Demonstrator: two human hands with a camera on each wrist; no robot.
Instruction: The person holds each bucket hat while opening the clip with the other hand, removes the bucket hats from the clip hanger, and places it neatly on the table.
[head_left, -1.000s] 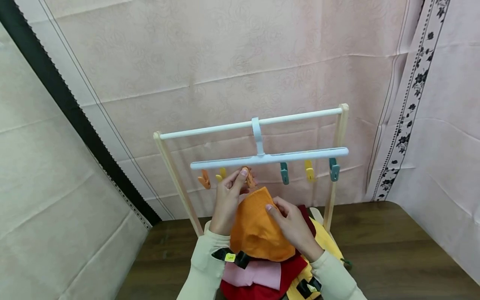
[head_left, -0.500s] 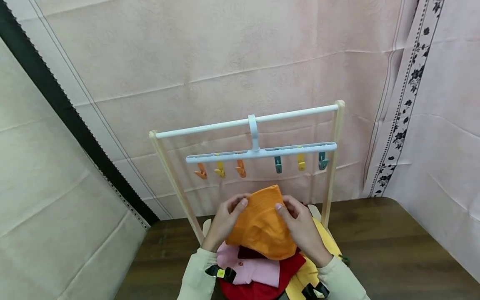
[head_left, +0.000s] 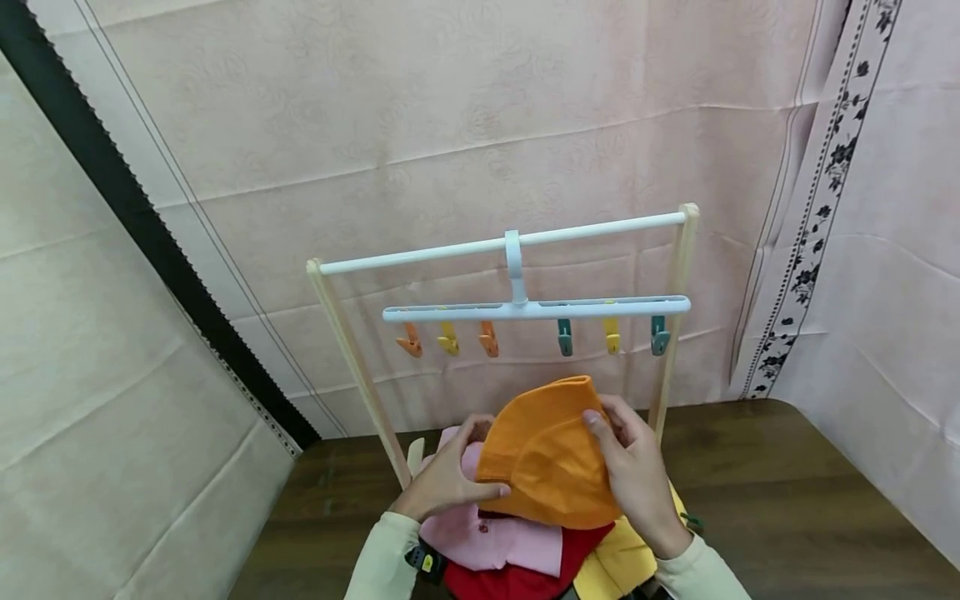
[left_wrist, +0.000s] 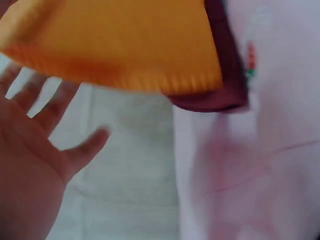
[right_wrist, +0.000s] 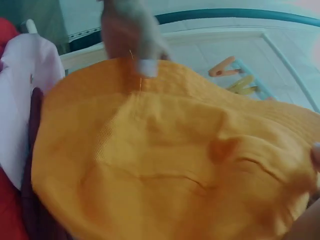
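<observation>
An orange bucket hat (head_left: 551, 454) is held up in front of the hanging rack. My right hand (head_left: 637, 467) pinches its upper right edge, thumb on the near side and fingers behind. At the left side of the hat, my left hand (head_left: 450, 475) has its thumb and fingers spread apart around the brim. The left wrist view shows this hand (left_wrist: 35, 145) with loose, parted fingers just below the hat's edge (left_wrist: 130, 50). Pink cloth (head_left: 495, 542) with a small button, red cloth (head_left: 540, 579) and yellow cloth (head_left: 618, 558) lie in a pile below.
A wooden rack with a light blue bar (head_left: 420, 257) stands behind the hands. From it hangs a blue hanger (head_left: 525, 310) with several clips, among them an orange clip (head_left: 488, 340) and a green clip (head_left: 565, 337). The brown table (head_left: 757, 492) extends right.
My left hand has let go of an orange clip and come down to the hat, then opened at its left side. The hat has shifted right with my right hand.
</observation>
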